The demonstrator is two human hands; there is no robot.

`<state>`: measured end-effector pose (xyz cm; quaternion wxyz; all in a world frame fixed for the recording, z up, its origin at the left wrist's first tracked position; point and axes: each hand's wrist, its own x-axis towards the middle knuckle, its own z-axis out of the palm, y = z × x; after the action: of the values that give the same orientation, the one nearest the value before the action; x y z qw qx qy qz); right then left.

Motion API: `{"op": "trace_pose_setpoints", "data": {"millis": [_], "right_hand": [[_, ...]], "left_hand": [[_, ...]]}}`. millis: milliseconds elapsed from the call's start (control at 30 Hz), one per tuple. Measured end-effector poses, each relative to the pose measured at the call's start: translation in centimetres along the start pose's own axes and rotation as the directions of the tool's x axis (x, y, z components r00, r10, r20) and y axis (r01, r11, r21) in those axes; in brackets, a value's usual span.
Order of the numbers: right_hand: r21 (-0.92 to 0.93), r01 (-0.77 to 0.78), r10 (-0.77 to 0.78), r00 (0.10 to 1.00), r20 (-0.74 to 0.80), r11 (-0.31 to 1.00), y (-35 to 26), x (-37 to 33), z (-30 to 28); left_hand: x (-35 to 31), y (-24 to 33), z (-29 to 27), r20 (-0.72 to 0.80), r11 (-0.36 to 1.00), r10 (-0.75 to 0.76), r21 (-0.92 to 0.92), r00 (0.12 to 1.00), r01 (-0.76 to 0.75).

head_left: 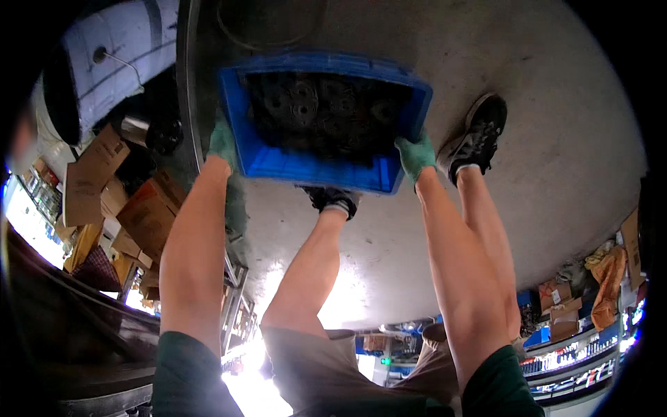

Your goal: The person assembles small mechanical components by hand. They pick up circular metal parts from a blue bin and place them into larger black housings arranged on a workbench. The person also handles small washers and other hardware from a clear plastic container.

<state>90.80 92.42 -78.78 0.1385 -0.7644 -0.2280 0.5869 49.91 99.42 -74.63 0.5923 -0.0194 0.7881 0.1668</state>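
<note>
Between my arms hangs a blue plastic crate (278, 165), held up above the floor and slightly blurred. Inside it lie several dark, round, ringed parts (306, 108), heaped toward the far side; their exact kind I cannot make out. My left hand (221, 144), in a green glove, grips the crate's left end, its fingers mostly hidden behind the wall. On the right end, my right hand (417, 154), also green-gloved, is closed round the crate's edge with the thumb toward me.
My shoes, one (479, 132) at the right and one partly under the crate, stand on grey concrete floor (556, 174). A metal edge (186, 83) runs along the left. Cardboard boxes (94, 177) pile up beyond it. At the lower right are shelves (577, 368) and an orange-brown cloth (608, 285).
</note>
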Motion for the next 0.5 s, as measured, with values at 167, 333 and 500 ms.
{"op": "trace_pose_setpoints", "data": {"millis": [167, 333, 500], "right_hand": [[0.178, -0.081, 0.073, 0.996, 0.053, 0.981, -6.4, -4.7, -7.0], [-0.124, 0.084, -0.071, 0.992, 0.106, 0.989, -18.4, -17.5, -21.5], [-0.313, 0.200, -0.158, 0.975, 0.156, 0.928, -34.1, -34.8, -39.1]], "left_hand": [[-10.3, 1.6, 1.5, 0.028, 0.985, 0.095, -0.151, 0.995, -0.089], [-33.1, 6.9, 3.6, 0.126, 0.923, 0.245, -0.335, 0.961, -0.191], [-57.4, 14.7, 8.2, 0.086, 0.901, 0.307, -0.349, 0.948, -0.259]]}}
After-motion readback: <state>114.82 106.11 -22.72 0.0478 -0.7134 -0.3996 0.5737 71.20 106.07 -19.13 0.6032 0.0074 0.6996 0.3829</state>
